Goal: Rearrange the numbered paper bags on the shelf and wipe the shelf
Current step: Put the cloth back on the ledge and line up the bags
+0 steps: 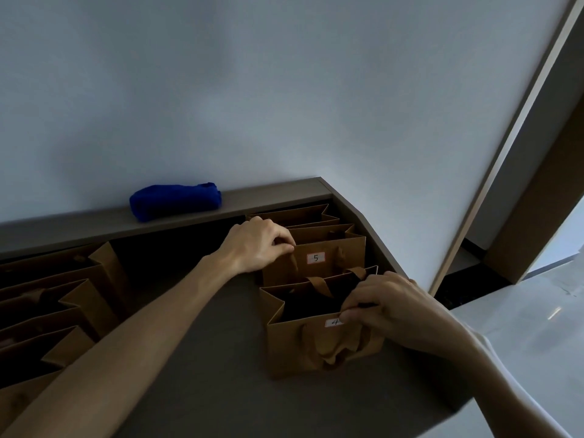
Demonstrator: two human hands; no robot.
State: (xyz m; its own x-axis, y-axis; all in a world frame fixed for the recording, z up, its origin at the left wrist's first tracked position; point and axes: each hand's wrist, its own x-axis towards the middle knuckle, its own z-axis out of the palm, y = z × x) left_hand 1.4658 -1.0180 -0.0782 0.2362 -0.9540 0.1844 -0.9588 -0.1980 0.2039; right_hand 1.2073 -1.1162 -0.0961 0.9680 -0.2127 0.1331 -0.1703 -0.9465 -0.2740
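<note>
Brown paper bags with ribbon handles stand on a dark grey shelf (205,343). The bag labelled 5 (335,263) stands at the right, and my left hand (257,245) pinches its front top edge at the left side. In front of it stands the bag labelled 4 (297,349), open at the top. My right hand (388,308) grips this bag's front rim beside the label, partly covering the number. Behind bag 5, two more bags (303,218) stand in a row against the back. A folded blue cloth (175,200) lies on the raised back ledge.
Several more brown bags (57,298) stand in a row at the left end of the shelf, their labels out of sight. A pale wall rises behind the ledge. The shelf's right end is cut at an angle, with a door frame (505,147) beyond it.
</note>
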